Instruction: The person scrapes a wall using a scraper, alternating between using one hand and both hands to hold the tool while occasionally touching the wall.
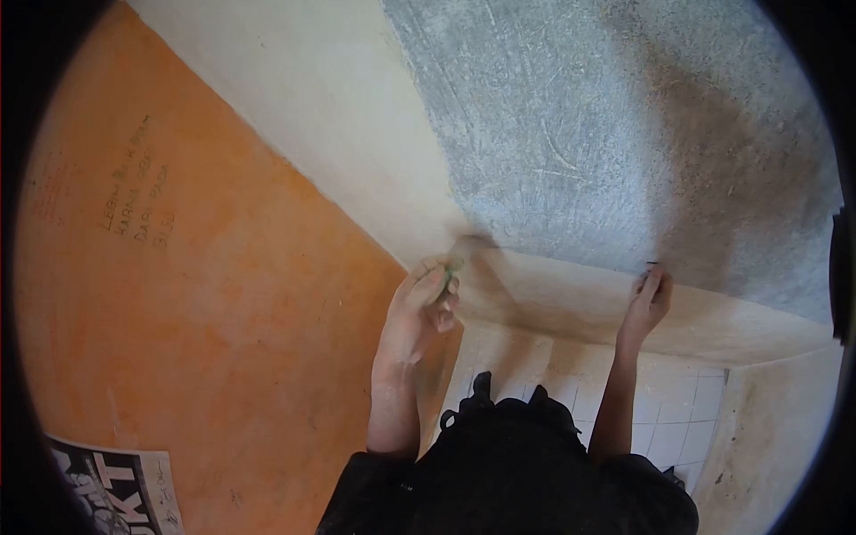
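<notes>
My left hand (423,299) is closed round a small green object (452,267), mostly hidden by the fingers, close to the lower left corner of a rough grey patch (544,116) on the pale wall. Over the patch's lower edge, farther right, my right hand (652,296) is closed, with the tip of a thin dark piece (653,263) showing above the fingers. I cannot tell what kind of thing that piece is. Both forearms reach forward from black sleeves, and their shadows fall on the wall.
An orange wall (241,312) with handwriting meets the pale wall (348,116) at a corner on the left. A printed poster (134,486) hangs at lower left. White floor tiles (664,410) lie below, and a stained pale wall (776,428) stands on the right.
</notes>
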Available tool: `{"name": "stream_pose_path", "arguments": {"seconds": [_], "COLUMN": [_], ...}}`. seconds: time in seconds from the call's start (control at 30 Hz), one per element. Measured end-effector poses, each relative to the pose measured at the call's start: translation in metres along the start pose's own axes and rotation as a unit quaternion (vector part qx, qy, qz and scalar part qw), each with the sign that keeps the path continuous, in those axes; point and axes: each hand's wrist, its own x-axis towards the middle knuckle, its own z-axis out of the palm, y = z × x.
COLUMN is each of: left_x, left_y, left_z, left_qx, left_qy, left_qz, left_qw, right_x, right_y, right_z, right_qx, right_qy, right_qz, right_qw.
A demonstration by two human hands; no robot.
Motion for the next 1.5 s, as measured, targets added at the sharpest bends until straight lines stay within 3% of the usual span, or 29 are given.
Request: {"name": "stream_pose_path", "arguments": {"seconds": [0.07,0.13,0.27,0.3,0.33,0.37,0.43,0.47,0.5,0.53,0.57,0.63,0.7,0.73,0.77,0.83,0.87,0.97,1.0,1.27,1.33,1.43,1.5], "left_x": [0.006,0.019,0.033,0.036,0.040,0.046,0.050,0.045,0.051,0.061,0.068,0.076,0.079,0.082,0.090,0.103,0.106,0.122,0.110,0.115,0.121,0.113,0.116], "left_y": [-0.005,-0.014,-0.028,-0.030,-0.032,-0.033,-0.022,-0.019,-0.023,-0.034,-0.049,-0.066,-0.074,-0.074,-0.079,-0.090,-0.096,-0.116,-0.101,-0.096,-0.098,-0.101,-0.101], "left_z": [0.005,0.004,0.013,0.011,0.007,0.002,-0.002,-0.003,-0.001,0.002,0.000,-0.001,0.011,0.018,0.023,0.035,0.036,0.020,0.035,0.034,0.033,0.029,0.030], "left_qx": [0.045,0.283,0.366,0.516,0.639,0.639,0.600,0.658,0.657,0.389,0.057,0.101,0.036,0.071,0.070,0.114,0.151,0.109,0.029,0.031,0.090,0.057,0.009], "left_qy": [0.036,0.054,0.126,0.204,0.270,0.273,0.340,0.361,0.364,0.306,0.210,0.224,0.112,0.107,0.108,0.204,0.230,0.261,0.218,0.218,0.248,0.259,0.211], "left_qz": [0.036,0.201,0.269,0.352,0.415,0.413,0.498,0.521,0.519,0.526,0.453,0.450,0.509,0.555,0.552,0.582,0.534,0.536,0.569,0.570,0.591,0.553,0.594], "left_qw": [0.998,0.936,0.882,0.754,0.588,0.589,0.525,0.408,0.409,0.691,0.864,0.858,0.853,0.822,0.824,0.779,0.800,0.795,0.793,0.791,0.763,0.790,0.776], "right_x": [0.006,0.005,0.006,0.007,0.010,0.014,0.027,0.035,0.046,0.058,0.070,0.087,0.092,0.091,0.089,0.089,0.089,0.089,0.090,0.087,0.088,0.086,0.089], "right_y": [-0.013,-0.014,-0.011,-0.009,-0.008,-0.007,-0.004,-0.004,-0.007,-0.012,-0.012,0.007,0.016,0.015,0.014,0.016,0.016,0.014,0.014,0.015,0.016,0.015,0.014], "right_z": [0.001,0.004,0.010,0.009,0.008,0.006,0.001,-0.001,0.001,0.004,0.007,0.013,0.015,0.014,0.013,0.011,0.010,0.011,0.014,0.010,0.010,0.011,0.013], "right_qx": [-0.002,0.002,-0.014,-0.014,-0.062,-0.109,-0.127,-0.142,-0.142,-0.179,-0.215,-0.194,-0.176,-0.170,-0.167,-0.168,-0.163,-0.171,-0.168,-0.169,-0.166,-0.157,-0.157], "right_qy": [0.043,0.051,0.083,0.080,0.106,0.131,0.167,0.206,0.203,0.235,0.258,0.281,0.305,0.300,0.295,0.285,0.278,0.279,0.285,0.267,0.268,0.263,0.267], "right_qz": [-0.002,-0.001,-0.044,-0.042,-0.108,-0.175,-0.224,-0.271,-0.274,-0.332,-0.393,-0.436,-0.476,-0.470,-0.464,-0.464,-0.463,-0.467,-0.468,-0.464,-0.463,-0.465,-0.465], "right_qw": [0.999,0.999,0.995,0.996,0.987,0.970,0.952,0.929,0.929,0.896,0.856,0.833,0.806,0.812,0.818,0.822,0.825,0.821,0.820,0.828,0.828,0.831,0.829]}}
